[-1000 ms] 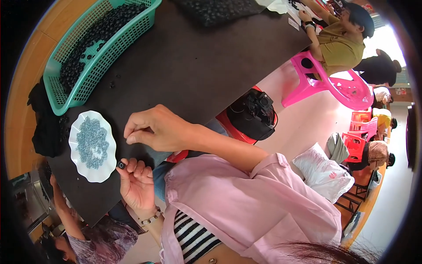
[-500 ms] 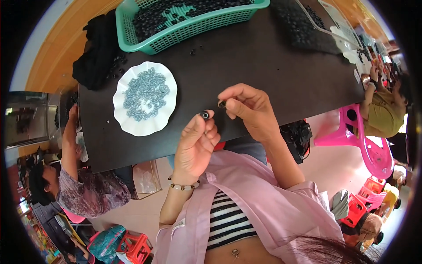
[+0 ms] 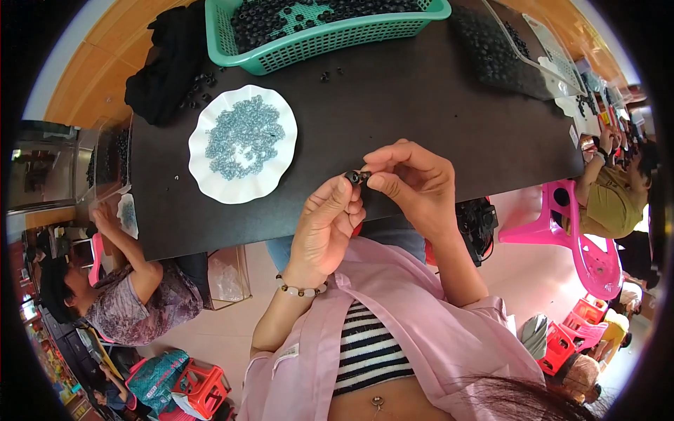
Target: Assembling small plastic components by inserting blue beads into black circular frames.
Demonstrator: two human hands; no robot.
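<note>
Black round part (image 3: 353,177), pinched by the left hand (image 3: 321,228), appears to touch a dark piece (image 3: 365,177) pinched by the right hand (image 3: 423,188) (just inside the near edge of the table (image 3: 449,105)). White plate (image 3: 239,192): nearly ten o'clock; green basket (image 3: 330,43): twelve; bare surface opens toward two.

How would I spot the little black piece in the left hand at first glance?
Find the dark table. Over its near edge, the left hand and right hand almost meet. The black piece is the small, rounded one at the left fingertips, while the other dark piece sits at the right.
</note>
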